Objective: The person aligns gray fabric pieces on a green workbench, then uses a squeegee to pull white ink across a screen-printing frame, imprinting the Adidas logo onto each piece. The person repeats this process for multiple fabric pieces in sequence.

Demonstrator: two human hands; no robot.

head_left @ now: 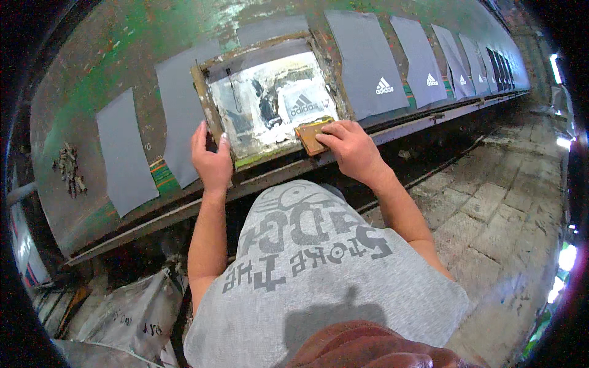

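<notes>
I'm seeing a frame (206, 101), rough and wood-like, its mesh (251, 92) caked chalky white; at its near edge, a smooth-faced block (311, 140); right of it, smooth matt panels (362, 61); beneath it, the table (110, 49) wears scuffed, flecked paint.

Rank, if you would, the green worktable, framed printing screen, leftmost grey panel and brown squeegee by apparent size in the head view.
1. Green worktable
2. Framed printing screen
3. Leftmost grey panel
4. Brown squeegee, partly covered
</notes>
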